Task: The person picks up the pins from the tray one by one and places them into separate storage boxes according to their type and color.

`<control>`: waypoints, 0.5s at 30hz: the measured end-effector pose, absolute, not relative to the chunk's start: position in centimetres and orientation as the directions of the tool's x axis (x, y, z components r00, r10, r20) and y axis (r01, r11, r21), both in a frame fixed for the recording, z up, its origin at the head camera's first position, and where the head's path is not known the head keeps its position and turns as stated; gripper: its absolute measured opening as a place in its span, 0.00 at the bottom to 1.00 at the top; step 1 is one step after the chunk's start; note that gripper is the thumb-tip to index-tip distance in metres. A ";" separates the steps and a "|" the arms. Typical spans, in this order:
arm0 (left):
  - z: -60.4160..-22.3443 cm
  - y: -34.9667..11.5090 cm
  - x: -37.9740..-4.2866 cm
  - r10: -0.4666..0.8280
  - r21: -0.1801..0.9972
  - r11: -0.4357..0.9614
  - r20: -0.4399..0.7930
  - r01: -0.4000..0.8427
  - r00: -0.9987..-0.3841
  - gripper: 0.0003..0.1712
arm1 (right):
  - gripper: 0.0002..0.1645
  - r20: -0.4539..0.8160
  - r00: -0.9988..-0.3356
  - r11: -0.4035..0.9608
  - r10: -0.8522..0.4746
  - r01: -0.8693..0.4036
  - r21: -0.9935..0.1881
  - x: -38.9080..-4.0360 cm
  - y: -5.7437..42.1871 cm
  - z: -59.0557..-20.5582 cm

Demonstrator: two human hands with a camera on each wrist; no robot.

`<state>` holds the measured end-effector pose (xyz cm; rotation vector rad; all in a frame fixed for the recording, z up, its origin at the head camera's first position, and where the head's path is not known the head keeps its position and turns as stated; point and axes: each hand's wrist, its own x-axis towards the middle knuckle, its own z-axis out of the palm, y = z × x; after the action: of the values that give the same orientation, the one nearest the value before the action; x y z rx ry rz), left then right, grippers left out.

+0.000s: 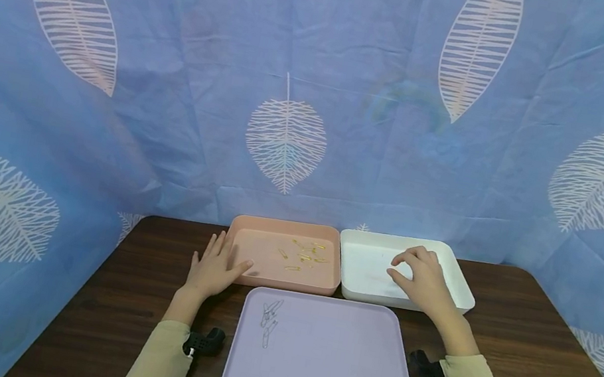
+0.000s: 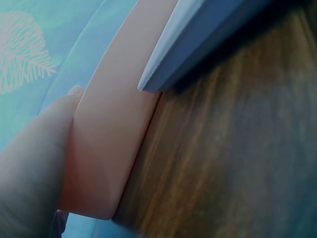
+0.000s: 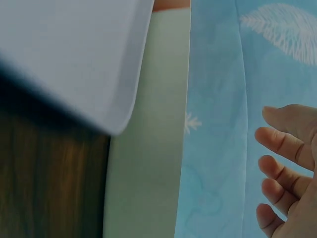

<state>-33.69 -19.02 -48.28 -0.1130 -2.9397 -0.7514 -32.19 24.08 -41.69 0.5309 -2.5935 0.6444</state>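
My left hand (image 1: 211,270) rests on the left front corner of the pink tray (image 1: 276,281), fingers spread along its left side and thumb across the front rim. In the left wrist view, the thumb (image 2: 37,144) lies over the tray's edge. Inside that tray are several small gold wire pieces (image 1: 305,257) that look like safety pins. My right hand (image 1: 426,284) hovers over the white tray (image 1: 360,286), thumb and index finger curved with a gap between them. In the right wrist view, its relaxed fingers (image 3: 285,144) show nothing held.
A lilac tray (image 1: 331,369) lies in front of both, with several silver wire pieces (image 1: 269,321), like safety pins, near its upper left. All trays are on a dark wood table (image 1: 538,365). A blue leaf-print cloth (image 1: 344,155) hangs behind and at both sides.
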 end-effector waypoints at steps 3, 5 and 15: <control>-48.3 -19.0 -33.7 0.040 0.476 0.875 0.108 0.087 -0.993 0.58 | 0.09 0.481 -0.842 0.829 -0.242 -0.438 -0.349 -32.0 25.1 -41.7; -48.3 -19.1 -33.6 0.038 0.479 0.874 0.101 0.082 -0.994 0.57 | 0.11 0.500 -0.834 0.834 -0.235 -0.437 -0.337 -31.9 25.7 -41.7; -47.5 -19.5 -33.6 0.057 0.483 0.869 0.121 0.109 -0.991 0.56 | 0.23 0.535 -0.827 0.880 -0.172 -0.373 -0.293 -31.6 29.1 -41.9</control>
<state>-33.58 -19.48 -47.54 -0.1306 -2.9372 -0.7689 -31.58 29.13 -41.89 0.3952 -2.5395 0.5337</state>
